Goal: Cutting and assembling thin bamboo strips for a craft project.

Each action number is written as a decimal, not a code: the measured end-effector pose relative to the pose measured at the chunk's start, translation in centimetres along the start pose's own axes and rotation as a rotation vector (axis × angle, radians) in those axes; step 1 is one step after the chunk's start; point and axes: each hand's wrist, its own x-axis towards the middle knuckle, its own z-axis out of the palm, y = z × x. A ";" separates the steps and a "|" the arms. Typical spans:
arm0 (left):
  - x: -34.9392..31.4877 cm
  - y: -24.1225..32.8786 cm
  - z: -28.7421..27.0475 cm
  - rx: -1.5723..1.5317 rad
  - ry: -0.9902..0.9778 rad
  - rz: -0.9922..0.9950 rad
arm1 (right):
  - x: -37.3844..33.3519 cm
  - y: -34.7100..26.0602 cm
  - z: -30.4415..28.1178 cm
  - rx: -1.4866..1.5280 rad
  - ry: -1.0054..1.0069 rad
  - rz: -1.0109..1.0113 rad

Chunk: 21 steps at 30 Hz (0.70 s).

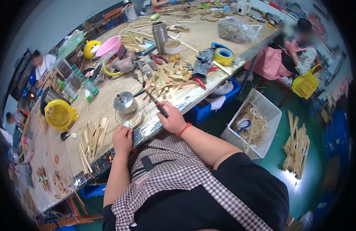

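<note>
My right hand (172, 119) grips a slim tool (161, 109) with a black handle, a red-orange band and a thin dark shaft that points away over the table edge. My left hand (122, 141) is closed at the front edge of the table; what it holds is hidden. Just beyond it lies a pale curved strip (136, 121). A round metal can with a small top fitting (125, 103) stands between my hands and the clutter. Loose pale strips (166, 80) are heaped beyond the tool, and straighter strips (94, 136) lie left of my left hand.
A yellow fan (60, 114), green bottles (89, 85), a steel flask (159, 37), yellow tape (223, 56) and a grey glove (203, 63) crowd the table. On the floor at right are a white bin (270, 117) and straw bundles (297, 148). Other people sit around.
</note>
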 end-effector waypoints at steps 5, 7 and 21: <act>0.0 -0.2 0.1 -0.035 0.002 -0.009 | -0.4 -0.7 0.8 -0.259 -0.054 -0.234; 0.0 0.0 0.1 -0.046 -0.010 -0.013 | -0.7 -0.4 1.1 -0.346 -0.100 -0.300; -0.1 0.0 0.0 -0.078 -0.035 -0.079 | -1.0 -0.4 0.9 -0.340 -0.077 -0.307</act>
